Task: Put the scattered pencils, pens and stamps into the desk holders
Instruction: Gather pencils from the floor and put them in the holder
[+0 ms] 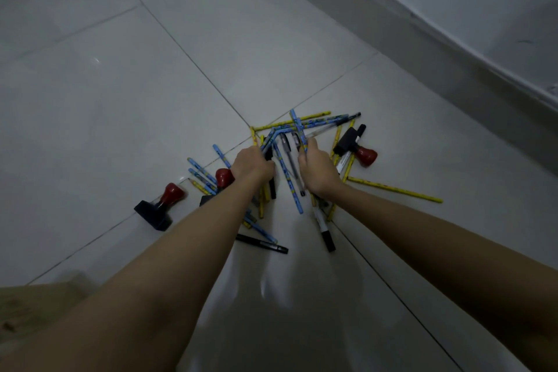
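A heap of blue pencils (287,175), yellow pencils (395,189) and black pens (262,243) lies scattered on the pale floor tiles. My left hand (252,164) is closed around several pencils at the heap's left side. My right hand (317,169) grips several pencils and a pen at its right side. A red-handled stamp (160,205) with a black base lies to the left. A second stamp (224,177) is half hidden behind my left wrist. A third stamp (357,146) lies on its side at the right. No desk holder is in view.
A grey wall with a white cable (422,16) along its foot runs diagonally at the upper right. A wooden surface (33,308) shows at the lower left corner. Bare floor tiles (151,84) stretch beyond the heap.
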